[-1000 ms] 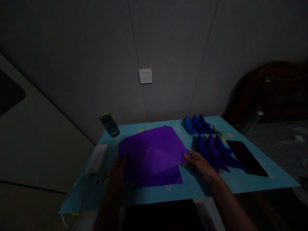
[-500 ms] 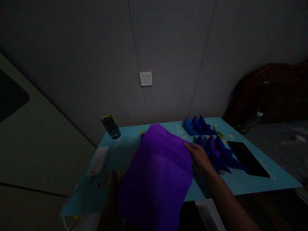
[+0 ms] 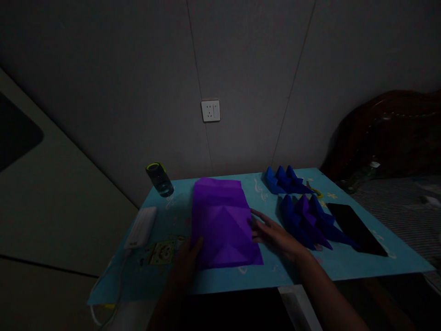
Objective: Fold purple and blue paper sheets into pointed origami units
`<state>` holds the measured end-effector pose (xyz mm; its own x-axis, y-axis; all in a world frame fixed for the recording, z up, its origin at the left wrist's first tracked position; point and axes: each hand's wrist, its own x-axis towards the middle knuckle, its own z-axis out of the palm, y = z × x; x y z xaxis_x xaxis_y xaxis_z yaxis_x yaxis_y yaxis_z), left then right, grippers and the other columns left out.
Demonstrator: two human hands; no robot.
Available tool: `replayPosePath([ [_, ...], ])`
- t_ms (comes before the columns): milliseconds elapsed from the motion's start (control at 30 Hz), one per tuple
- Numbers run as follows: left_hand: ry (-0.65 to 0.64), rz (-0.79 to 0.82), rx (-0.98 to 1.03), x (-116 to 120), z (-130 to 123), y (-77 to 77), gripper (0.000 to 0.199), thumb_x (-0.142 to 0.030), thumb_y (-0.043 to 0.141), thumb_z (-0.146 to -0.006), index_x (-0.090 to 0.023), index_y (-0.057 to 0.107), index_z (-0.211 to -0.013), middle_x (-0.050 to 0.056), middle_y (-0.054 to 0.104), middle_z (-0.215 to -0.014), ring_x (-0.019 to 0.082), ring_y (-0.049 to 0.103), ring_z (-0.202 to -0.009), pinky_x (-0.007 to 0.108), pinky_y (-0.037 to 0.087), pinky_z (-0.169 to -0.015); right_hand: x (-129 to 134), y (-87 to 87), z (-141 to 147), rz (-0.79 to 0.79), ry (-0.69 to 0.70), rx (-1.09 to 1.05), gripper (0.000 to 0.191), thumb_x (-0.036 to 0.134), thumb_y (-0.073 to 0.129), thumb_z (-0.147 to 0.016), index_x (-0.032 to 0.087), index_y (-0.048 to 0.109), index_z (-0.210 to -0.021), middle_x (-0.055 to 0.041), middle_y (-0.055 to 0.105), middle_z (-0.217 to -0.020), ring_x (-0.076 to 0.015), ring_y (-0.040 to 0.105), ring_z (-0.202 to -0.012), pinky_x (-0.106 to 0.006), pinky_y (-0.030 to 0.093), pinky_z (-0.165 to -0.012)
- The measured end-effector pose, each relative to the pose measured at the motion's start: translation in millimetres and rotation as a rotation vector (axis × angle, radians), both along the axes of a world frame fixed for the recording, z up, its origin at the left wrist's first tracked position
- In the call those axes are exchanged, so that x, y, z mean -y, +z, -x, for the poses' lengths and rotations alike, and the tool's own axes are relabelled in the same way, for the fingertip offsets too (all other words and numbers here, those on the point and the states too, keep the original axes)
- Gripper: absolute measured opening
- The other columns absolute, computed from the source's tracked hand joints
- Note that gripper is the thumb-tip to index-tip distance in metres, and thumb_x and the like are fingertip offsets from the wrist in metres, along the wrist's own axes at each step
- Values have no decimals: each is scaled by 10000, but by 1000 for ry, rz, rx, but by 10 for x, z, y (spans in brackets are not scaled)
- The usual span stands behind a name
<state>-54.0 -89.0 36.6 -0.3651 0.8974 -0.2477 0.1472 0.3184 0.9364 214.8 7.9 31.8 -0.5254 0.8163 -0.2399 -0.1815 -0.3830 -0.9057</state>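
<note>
A: Head view, dim light. Where's the paper?

B: Creased purple paper, roughly rectangular point(image 3: 223, 220), lying on the light-blue patterned bench point(image 3: 272, 273), between the two hands. Folds catch the light around its middle.

A: Left hand point(image 3: 186, 262)?

B: At the near left edge of the paper, thumb over the edge. Other fingers hidden in shadow; cannot tell whether it grips or only rests.

A: Right hand point(image 3: 274, 235)?

B: Open, fingers spread, nothing clenched in it. At the paper's right edge; contact cannot be made out.

A: Right side of the bench?

B: Two groups of pointed folded-paper shapes. Far group point(image 3: 285, 181) all blue; near group point(image 3: 306, 223) blue with a purple one in the middle. Small yellow-green looped object point(image 3: 317, 193) beside the far group. Flat black rectangular object point(image 3: 356, 230) to the right of the near group.

A: Left side?

B: Dark translucent bottle with a yellow-green rim point(image 3: 160, 180) near the far left corner. White oblong block point(image 3: 141, 227) nearer, pale cable point(image 3: 119, 280) running off the near edge. Yellow cartoon print point(image 3: 162, 252) between block and left hand.

A: Beyond?

B: White wall socket point(image 3: 211, 111) on the grey panelled wall point(image 3: 248, 82). Dark carved wooden headboard point(image 3: 392, 133) at far right, clear white-capped bottle point(image 3: 363, 178) before it.
</note>
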Motion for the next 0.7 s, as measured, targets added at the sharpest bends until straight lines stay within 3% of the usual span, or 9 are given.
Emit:
replayPosePath([
  [100, 36, 0, -14, -52, -42, -111, 343, -429, 568, -837, -184, 685, -1047, 100, 722, -1102, 268, 670, -1039, 395, 537, -887, 165, -26, 46, -24, 75, 99, 879, 412, 748, -787, 254, 254, -1496, -66, 696, -1023, -196, 678, -871, -322, 537, -745],
  [167, 11, 33, 4, -58, -61, -179, 405, -474, 535, -849, -170, 653, -1088, 74, 741, -829, 239, 703, -744, 353, 565, -651, 242, -22, 70, -56, 68, 101, 982, 378, 773, -765, 267, 156, -1521, -40, 696, -962, -185, 671, -795, -330, 541, -722],
  [233, -29, 69, 23, -46, -64, -220, 477, -509, 538, -838, -153, 609, -1147, 18, 678, -634, 184, 608, -487, 290, 483, -449, 287, -13, 77, -85, 22, 95, 1034, 351, 776, -762, 280, 88, -1530, -23, 695, -917, -174, 661, -737, -345, 546, -724],
  [300, -44, 70, 15, -24, -52, -229, 566, -522, 577, -809, -143, 555, -1229, -18, 638, -583, 141, 520, -393, 247, 399, -373, 310, -21, 63, -124, -60, 134, 1004, 346, 766, -768, 291, 112, -1528, -31, 695, -932, -177, 662, -733, -361, 555, -727],
  [467, -112, -6, 24, 49, 6, -171, 795, -467, 660, -761, -117, 382, -1418, -60, 587, -558, 110, 501, -426, 214, 385, -421, 337, -194, -7, -451, -196, 430, 559, 349, 720, -774, 243, 578, -1304, -87, 668, -1155, -279, 626, -1080, -454, 495, -943],
  [600, -146, -70, 95, 100, 53, -148, 806, -417, 675, -765, -173, 338, -1456, -16, 658, -743, 134, 608, -606, 233, 468, -543, 385, -397, -16, -675, -253, 748, 459, 285, 674, -774, 223, 652, -1228, -129, 551, -1368, -315, 529, -1251, -503, 389, -1071],
  [700, -164, -73, -36, 122, 90, -182, 616, -426, 641, -776, -168, 533, -1324, 28, 701, -821, 176, 652, -682, 295, 520, -629, 426, -473, 14, -750, -224, 907, 437, 249, 632, -802, 194, 649, -1235, -156, 444, -1466, -310, 511, -1283, -484, 394, -1079],
])
